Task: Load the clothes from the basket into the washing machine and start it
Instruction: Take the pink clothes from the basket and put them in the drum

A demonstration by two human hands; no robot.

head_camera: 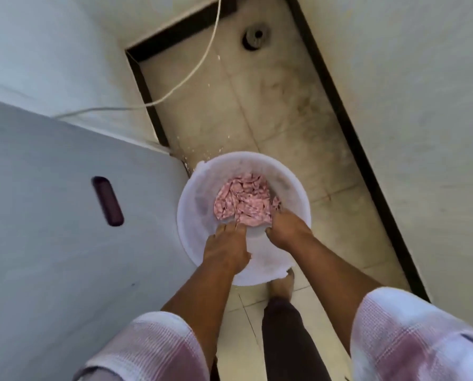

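Observation:
A round white basket (191, 199) stands on the tiled floor below me. A crumpled pink patterned cloth (243, 200) lies inside it. My left hand (225, 247) reaches into the basket with its fingertips on the near edge of the cloth. My right hand (287, 226) is at the cloth's right near edge, its fingers curled into the fabric. The washing machine (51, 210) fills the left of the view as a grey-white side panel with a dark recessed handle (107, 200); its lid and controls are out of view.
A white hose (199, 67) runs from the machine's back up the far wall. A floor drain (254, 37) sits at the far end of the narrow tiled strip. A white wall (408, 105) with dark skirting bounds the right. My foot (282, 287) is just behind the basket.

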